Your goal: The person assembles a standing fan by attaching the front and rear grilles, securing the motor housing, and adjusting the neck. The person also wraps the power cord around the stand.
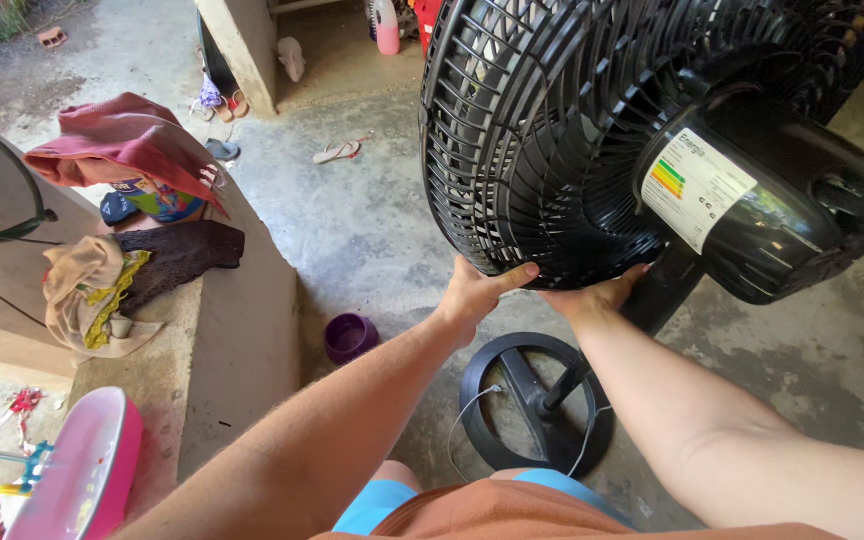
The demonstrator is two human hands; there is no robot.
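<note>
Both hands — left (470, 293), right (597, 296) — press spread fingers against black slatted fan grille (532, 140).

Both hands touch the fan grille (542, 150) underside, above the round base (537, 400).

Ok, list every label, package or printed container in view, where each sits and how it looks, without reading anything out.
Label: rectangular white sticker with stepped coloured bars, on the black fan motor housing, above the right hand.
Printed container: blue with colourful print, on the concrete ledge, half under a red cloth.
Bottle: pink and white, on the floor at the top; its front is too small to make out.
</note>
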